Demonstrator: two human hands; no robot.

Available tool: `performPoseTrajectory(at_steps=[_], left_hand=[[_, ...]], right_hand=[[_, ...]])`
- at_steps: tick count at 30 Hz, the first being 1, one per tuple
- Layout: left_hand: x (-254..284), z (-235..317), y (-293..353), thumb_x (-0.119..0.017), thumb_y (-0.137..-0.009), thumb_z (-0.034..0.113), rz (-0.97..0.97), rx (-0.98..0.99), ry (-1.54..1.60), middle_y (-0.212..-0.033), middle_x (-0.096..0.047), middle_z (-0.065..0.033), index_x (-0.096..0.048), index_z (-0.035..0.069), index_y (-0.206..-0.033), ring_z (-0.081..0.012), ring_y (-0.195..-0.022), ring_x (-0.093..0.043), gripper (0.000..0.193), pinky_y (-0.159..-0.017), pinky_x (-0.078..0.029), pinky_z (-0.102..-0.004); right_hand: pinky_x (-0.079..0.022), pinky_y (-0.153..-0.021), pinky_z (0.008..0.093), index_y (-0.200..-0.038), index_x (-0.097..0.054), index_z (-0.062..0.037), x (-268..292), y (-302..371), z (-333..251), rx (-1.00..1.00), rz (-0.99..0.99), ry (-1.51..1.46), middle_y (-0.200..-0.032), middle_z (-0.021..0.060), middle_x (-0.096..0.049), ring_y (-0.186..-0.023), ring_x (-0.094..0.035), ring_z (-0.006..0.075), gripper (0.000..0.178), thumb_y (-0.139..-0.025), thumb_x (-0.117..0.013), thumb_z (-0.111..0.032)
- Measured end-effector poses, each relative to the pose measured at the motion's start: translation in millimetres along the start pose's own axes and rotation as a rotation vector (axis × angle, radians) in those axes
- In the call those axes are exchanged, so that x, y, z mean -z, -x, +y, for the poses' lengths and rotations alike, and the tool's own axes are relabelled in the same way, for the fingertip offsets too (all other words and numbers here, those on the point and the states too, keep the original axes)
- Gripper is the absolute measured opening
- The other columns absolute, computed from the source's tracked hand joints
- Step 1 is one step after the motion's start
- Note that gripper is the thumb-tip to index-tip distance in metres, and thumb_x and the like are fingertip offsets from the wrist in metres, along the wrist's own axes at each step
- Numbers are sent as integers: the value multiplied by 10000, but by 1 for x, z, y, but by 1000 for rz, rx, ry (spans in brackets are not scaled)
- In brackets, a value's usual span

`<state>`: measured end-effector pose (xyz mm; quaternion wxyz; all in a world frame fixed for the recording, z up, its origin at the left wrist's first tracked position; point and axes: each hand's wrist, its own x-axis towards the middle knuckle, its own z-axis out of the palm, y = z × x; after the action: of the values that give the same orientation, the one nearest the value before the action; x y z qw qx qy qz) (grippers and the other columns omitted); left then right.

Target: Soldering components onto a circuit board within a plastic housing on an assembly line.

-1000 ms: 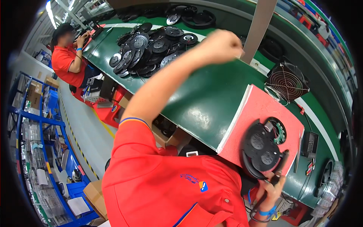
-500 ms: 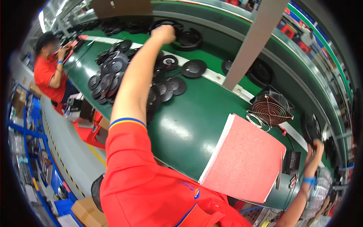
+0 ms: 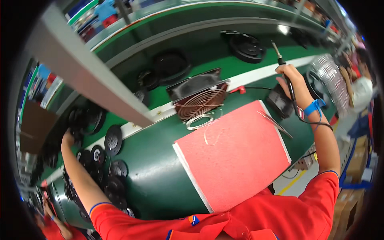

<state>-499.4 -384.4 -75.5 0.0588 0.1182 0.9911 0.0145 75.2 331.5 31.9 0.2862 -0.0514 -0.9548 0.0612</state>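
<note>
My right hand (image 3: 294, 76) is closed around a soldering iron (image 3: 281, 61), its metal tip pointing up and away. The iron's black cable (image 3: 293, 98) runs down across my wrist, which wears a blue strap (image 3: 315, 107). Far to the left, my left hand (image 3: 68, 139) reaches in among dark round speaker-like parts (image 3: 77, 120) on the green belt. Its fingers are too small and dark to make out. Below that arm lies a pile of black discs with perforated centres (image 3: 119, 168).
A pink foam mat (image 3: 236, 156) covers the bench before me, with tweezers (image 3: 280, 127) on its right edge. Behind it stand a fan with a wire guard (image 3: 202, 102) and coiled white wire (image 3: 200, 121). A grey post (image 3: 92, 72) rises at left. Another person (image 3: 362, 80) works at right.
My view has swung to the right, so the mat now sits centrally. The right hand has come up with the soldering iron now plainly visible. The left arm remains stretched toward the belt.
</note>
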Motion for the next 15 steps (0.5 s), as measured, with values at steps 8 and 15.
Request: performPoseTrajectory(at_steps=[8,15], left_hand=[[65,-14,27,-411,-875,91,509,60,-500,-1022,-613,-198,-540,98,-1171,-365,-953,-598,323,-783,-491,-447],[237,81,226,-475,-871,481,947,264,-456,-994,-636,-202,-564,93,-1050,-372,-952,-605,436,-759,-467,-451]], right_hand=[[-451,-674,332,-919,-535,-16,20,56,-38,-69,-14,-96,-910,131,-588,-757,-546,276,246,-714,-639,69],[-455,-775,329,-974,-564,-33,16,111,-51,-22,22,-158,-1048,138,-627,-897,-578,284,318,-713,-583,148]])
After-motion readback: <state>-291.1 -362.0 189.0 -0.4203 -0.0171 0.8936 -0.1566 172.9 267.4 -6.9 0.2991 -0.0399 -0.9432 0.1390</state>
